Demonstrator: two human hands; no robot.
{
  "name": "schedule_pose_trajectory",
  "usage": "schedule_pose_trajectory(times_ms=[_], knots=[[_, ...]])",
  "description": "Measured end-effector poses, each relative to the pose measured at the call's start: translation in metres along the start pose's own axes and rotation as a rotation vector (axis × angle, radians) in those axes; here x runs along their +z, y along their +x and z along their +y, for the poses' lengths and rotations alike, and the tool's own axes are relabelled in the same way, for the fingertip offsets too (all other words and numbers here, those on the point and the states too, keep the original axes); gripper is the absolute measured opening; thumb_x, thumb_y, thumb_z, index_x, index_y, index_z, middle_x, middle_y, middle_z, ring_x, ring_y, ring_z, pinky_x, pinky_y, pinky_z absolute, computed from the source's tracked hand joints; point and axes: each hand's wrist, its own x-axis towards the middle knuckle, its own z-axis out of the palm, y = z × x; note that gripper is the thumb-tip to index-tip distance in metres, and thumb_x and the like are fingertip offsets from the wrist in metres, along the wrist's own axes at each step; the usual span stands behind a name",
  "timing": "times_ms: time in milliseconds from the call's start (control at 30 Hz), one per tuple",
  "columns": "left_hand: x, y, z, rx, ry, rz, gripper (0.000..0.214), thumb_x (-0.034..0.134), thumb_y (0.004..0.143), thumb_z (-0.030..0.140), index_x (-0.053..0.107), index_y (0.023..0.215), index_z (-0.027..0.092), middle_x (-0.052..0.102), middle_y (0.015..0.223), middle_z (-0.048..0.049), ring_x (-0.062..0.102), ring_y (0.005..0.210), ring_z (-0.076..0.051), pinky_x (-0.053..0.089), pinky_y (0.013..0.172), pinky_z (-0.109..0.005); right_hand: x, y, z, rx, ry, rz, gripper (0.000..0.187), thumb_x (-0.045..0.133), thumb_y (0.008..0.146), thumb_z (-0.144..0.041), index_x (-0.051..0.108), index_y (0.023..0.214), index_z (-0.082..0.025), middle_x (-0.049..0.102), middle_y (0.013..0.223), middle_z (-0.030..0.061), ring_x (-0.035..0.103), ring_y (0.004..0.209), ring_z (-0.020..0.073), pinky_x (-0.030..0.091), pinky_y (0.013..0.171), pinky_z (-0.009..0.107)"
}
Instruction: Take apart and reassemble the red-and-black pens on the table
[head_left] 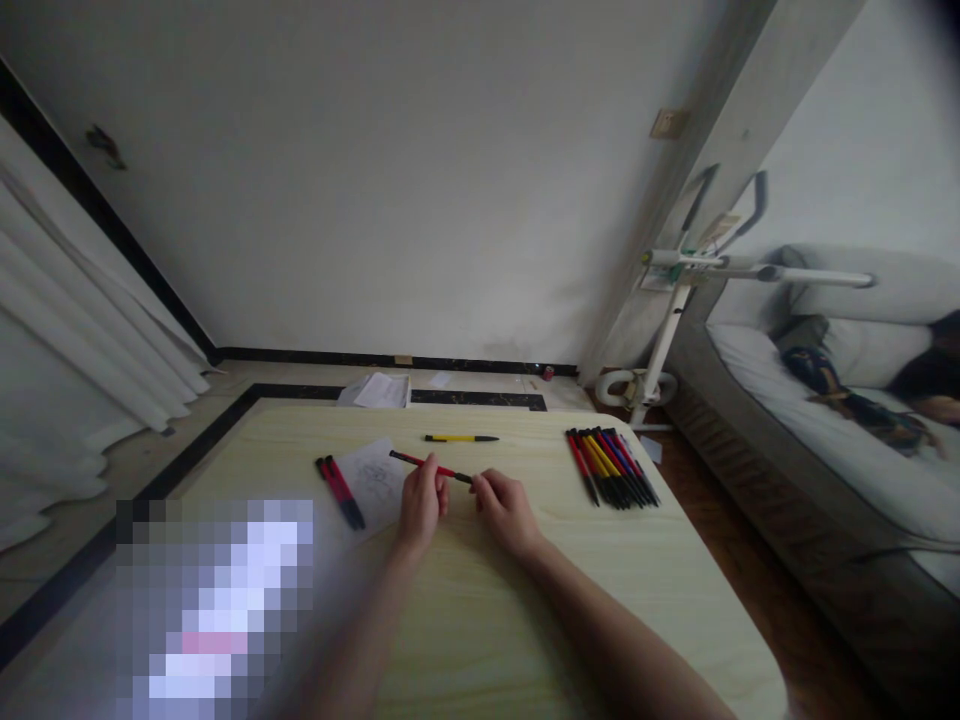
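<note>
A red and black pen (450, 472) is held level above the table between both hands. My left hand (423, 500) is closed around its middle, and my right hand (504, 505) pinches its dark end on the right. Just beyond them lies a yellow pen (461, 438) with black ends. To the left, two red and black pens (341, 492) rest side by side at the edge of a white sheet of paper (375, 490) with scribbled marks. A row of several pens (611, 468) in red, yellow, blue and black lies on the right.
The pale wooden table (600, 600) has a rounded right corner. A blurred-out bright patch (225, 610) covers its left front. Behind stand a white box (382, 390) and white exercise equipment (664, 340). A person (862, 400) is on the grey sofa (750, 440) at right.
</note>
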Motion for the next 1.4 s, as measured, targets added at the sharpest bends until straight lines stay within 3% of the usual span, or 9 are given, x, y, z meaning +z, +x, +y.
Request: schedule_pose_trajectory(times_ms=[333, 533, 733, 833, 1100, 1400], knots=[[0.000, 0.001, -0.003, -0.008, -0.043, 0.014, 0.043, 0.039, 0.078, 0.050, 0.033, 0.048, 0.019, 0.036, 0.035, 0.0055, 0.035, 0.029, -0.007, 0.025, 0.032, -0.019, 0.003, 0.000, 0.004, -0.062, 0.024, 0.080, 0.019, 0.050, 0.078, -0.033, 0.055, 0.086, -0.017, 0.058, 0.068, 0.0013, 0.048, 0.054, 0.0113, 0.039, 0.050, 0.022], [0.000, 0.000, -0.008, -0.032, -0.116, -0.004, 0.044, 0.038, 0.076, 0.052, 0.034, 0.048, 0.019, 0.035, 0.035, 0.0056, 0.033, 0.029, -0.007, 0.023, 0.032, -0.020, 0.002, -0.003, 0.001, -0.008, 0.038, 0.048, 0.029, 0.053, 0.076, -0.038, 0.053, 0.095, -0.016, 0.058, 0.068, 0.0019, 0.049, 0.054, 0.0127, 0.038, 0.049, 0.023], [-0.001, 0.001, -0.011, -0.032, -0.143, 0.001, 0.043, 0.038, 0.077, 0.052, 0.035, 0.049, 0.019, 0.036, 0.035, 0.0055, 0.033, 0.029, -0.007, 0.023, 0.031, -0.020, 0.000, -0.002, -0.001, 0.006, -0.006, -0.058, 0.039, 0.035, 0.085, -0.043, 0.059, 0.076, -0.014, 0.053, 0.056, 0.0011, 0.048, 0.051, 0.0127, 0.036, 0.049, 0.022], [-0.001, 0.001, -0.012, -0.020, -0.144, -0.014, 0.043, 0.037, 0.077, 0.052, 0.036, 0.050, 0.019, 0.036, 0.036, 0.0054, 0.033, 0.029, -0.007, 0.023, 0.031, -0.020, 0.000, -0.003, 0.000, 0.000, -0.033, -0.062, 0.039, 0.035, 0.085, -0.043, 0.059, 0.074, -0.015, 0.053, 0.054, 0.0006, 0.047, 0.049, 0.0121, 0.035, 0.048, 0.022], [-0.002, 0.002, -0.006, -0.024, -0.131, 0.000, 0.043, 0.040, 0.077, 0.051, 0.036, 0.048, 0.019, 0.037, 0.035, 0.0048, 0.035, 0.029, -0.007, 0.025, 0.032, -0.020, 0.002, -0.003, 0.001, -0.031, 0.024, 0.035, 0.026, 0.048, 0.080, -0.037, 0.055, 0.090, -0.015, 0.054, 0.061, 0.0003, 0.048, 0.052, 0.0118, 0.037, 0.047, 0.021], [-0.003, 0.004, -0.006, -0.114, -0.200, -0.007, 0.042, 0.042, 0.075, 0.051, 0.036, 0.050, 0.018, 0.039, 0.037, 0.0051, 0.035, 0.029, -0.007, 0.025, 0.032, -0.020, -0.001, -0.004, 0.000, -0.087, 0.015, 0.127, 0.021, 0.051, 0.078, -0.032, 0.054, 0.090, -0.016, 0.053, 0.060, -0.0008, 0.043, 0.048, 0.0091, 0.034, 0.043, 0.020]])
